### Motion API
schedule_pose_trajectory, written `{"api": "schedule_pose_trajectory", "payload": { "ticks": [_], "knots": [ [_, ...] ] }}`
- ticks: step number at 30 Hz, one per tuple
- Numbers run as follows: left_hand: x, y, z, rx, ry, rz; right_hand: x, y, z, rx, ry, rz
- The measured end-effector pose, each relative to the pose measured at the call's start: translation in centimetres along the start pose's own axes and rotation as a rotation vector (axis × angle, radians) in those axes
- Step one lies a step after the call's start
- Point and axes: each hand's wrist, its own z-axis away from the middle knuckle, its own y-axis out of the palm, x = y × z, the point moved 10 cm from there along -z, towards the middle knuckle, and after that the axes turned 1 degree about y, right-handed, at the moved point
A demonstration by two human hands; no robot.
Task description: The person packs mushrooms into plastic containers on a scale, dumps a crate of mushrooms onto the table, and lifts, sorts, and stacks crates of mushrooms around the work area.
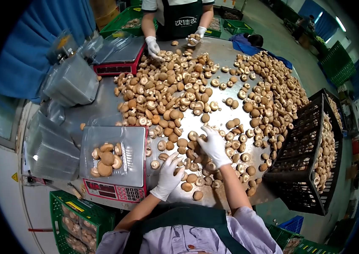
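Note:
Loose brown shiitake mushrooms (162, 91) lie heaped across the metal table. My left hand (169, 177), in a white glove, rests low among the near mushrooms, its fingers curved and apart from the thumb. To its right, my gloved right hand (214, 147) reaches over the pile with fingers spread, touching mushrooms below its fingertips. I see no mushroom clearly gripped in either hand; the surfaces under the fingers are partly hidden. Left of my hands, a clear plastic tray (123, 144) holding several mushrooms (107, 158) sits on a digital scale (135, 178).
Across the table, a person's gloved hands (153, 47) work at the heap beside a second scale (118, 70). Stacked clear trays (71, 80) stand at left. A black crate (293, 156) of mushrooms leans at the right edge. A green crate (57, 216) holds packed trays below left.

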Motion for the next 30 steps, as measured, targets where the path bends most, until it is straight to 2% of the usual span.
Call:
{"api": "schedule_pose_trajectory", "payload": {
  "ticks": [2, 4, 6, 7, 8, 9, 10, 12, 14, 18, 22, 24, 25, 28, 30],
  "knots": [
    [-0.2, 0.1, 0.0, 0.013, 0.003, -0.003, 2.0, 2.1, -1.6, 0.056, -0.119, 0.118],
    [0.8, 0.1, 0.3, 0.01, -0.059, 0.056, 1.6, 7.0, -2.0, 0.264, -0.178, 0.343],
    [1.0, 0.1, 0.3, 0.031, -0.039, 0.035, 1.6, 6.8, -2.5, 0.173, -0.153, 0.281],
    [3.5, 1.1, 0.8, 0.079, -0.32, 0.401, 1.8, 6.4, -2.3, 0.17, -0.152, 0.284],
    [5.2, 2.8, 2.2, 0.126, -0.605, 0.767, 1.0, 5.5, -2.0, 0.13, -0.028, 0.108],
    [5.6, 3.4, 2.2, 0.142, -0.651, 0.913, 0.5, 4.2, -1.7, 0.088, 0.091, -0.066],
    [5.2, 3.1, 2.1, 0.136, -0.659, 0.919, 1.0, 3.5, -0.9, 0.099, 0.088, -0.063],
    [4.3, 3.9, 2.5, 0.175, -0.827, 1.22, 1.4, 2.0, 1.0, 0.077, 0.127, -0.409],
    [4.8, 4.7, 2.9, 0.2, -0.851, 1.247, 1.6, 0.8, 2.2, 0.009, 0.022, -0.168],
    [4.4, 5.8, 3.3, 0.288, -0.868, 1.237, -0.4, -1.1, 1.8, -0.039, 0.009, 0.106],
    [4.5, 5.9, 3.8, 0.295, -0.887, 1.212, -0.9, 0.4, 1.0, 0.054, -0.012, 0.129],
    [4.9, 5.8, 4.1, 0.264, -0.894, 1.241, 0.0, 3.4, 1.2, 0.273, -0.099, 0.393],
    [5.0, 5.8, 4.2, 0.268, -0.887, 1.262, 0.1, 4.1, 0.8, 0.211, -0.147, 0.476],
    [5.3, 5.3, 4.2, 0.222, -0.89, 1.354, -1.0, 4.6, -0.5, 0.237, -0.047, 0.307],
    [5.3, 5.2, 3.8, 0.221, -0.899, 1.406, -0.5, 1.5, -0.6, 0.075, 0.029, 0.161]
  ]
}}
